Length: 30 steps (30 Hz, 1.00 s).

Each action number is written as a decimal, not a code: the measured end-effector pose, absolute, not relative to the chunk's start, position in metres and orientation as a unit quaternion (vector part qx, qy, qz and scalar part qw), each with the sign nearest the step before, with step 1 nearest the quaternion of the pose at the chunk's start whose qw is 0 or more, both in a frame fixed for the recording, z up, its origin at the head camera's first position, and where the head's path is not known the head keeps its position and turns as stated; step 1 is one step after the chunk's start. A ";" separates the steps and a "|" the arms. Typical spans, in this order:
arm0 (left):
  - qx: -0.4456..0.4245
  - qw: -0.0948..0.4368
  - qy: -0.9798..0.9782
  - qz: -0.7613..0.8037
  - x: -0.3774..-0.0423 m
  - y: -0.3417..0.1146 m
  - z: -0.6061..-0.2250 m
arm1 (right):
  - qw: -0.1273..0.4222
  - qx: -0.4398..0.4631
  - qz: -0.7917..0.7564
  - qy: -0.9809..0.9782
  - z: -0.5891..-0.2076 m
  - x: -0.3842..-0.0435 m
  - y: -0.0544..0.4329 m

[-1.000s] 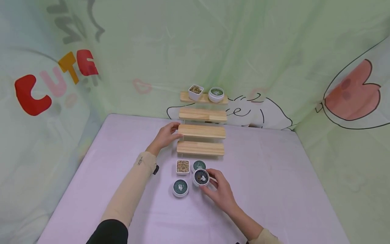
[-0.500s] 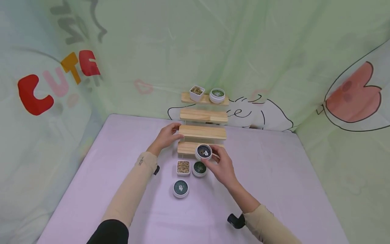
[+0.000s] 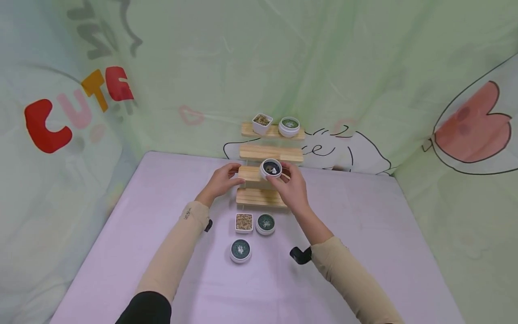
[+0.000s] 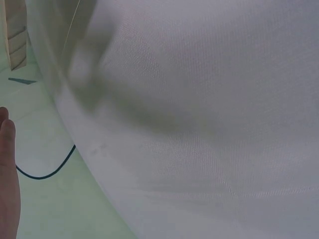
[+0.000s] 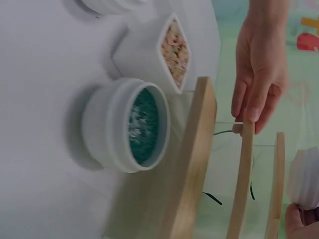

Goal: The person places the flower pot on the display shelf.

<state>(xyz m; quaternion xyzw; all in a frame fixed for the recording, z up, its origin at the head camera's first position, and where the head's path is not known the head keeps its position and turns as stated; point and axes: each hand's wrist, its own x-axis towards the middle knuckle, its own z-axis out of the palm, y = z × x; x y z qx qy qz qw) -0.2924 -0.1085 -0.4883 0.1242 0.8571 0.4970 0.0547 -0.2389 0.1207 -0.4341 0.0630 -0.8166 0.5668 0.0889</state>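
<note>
So, right hand grips pot (maybe touching shelf).

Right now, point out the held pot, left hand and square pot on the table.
Held pot (image 5: 304,177): right wrist view, side wall.
Left hand (image 3: 220,182): head view, its back.
Square pot (image 5: 141,56): right wrist view, outer wall.
</note>
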 end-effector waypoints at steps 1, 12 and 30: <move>0.124 0.055 0.858 0.496 -0.293 -0.108 -0.488 | 0.089 0.059 0.567 -0.816 -0.432 -0.243 0.119; 0.120 0.058 0.862 0.490 -0.293 -0.108 -0.487 | 0.094 0.046 0.559 -0.822 -0.420 -0.276 0.107; 0.120 0.050 0.866 0.483 -0.293 -0.107 -0.487 | 0.088 0.044 0.525 -0.845 -0.417 -0.301 0.093</move>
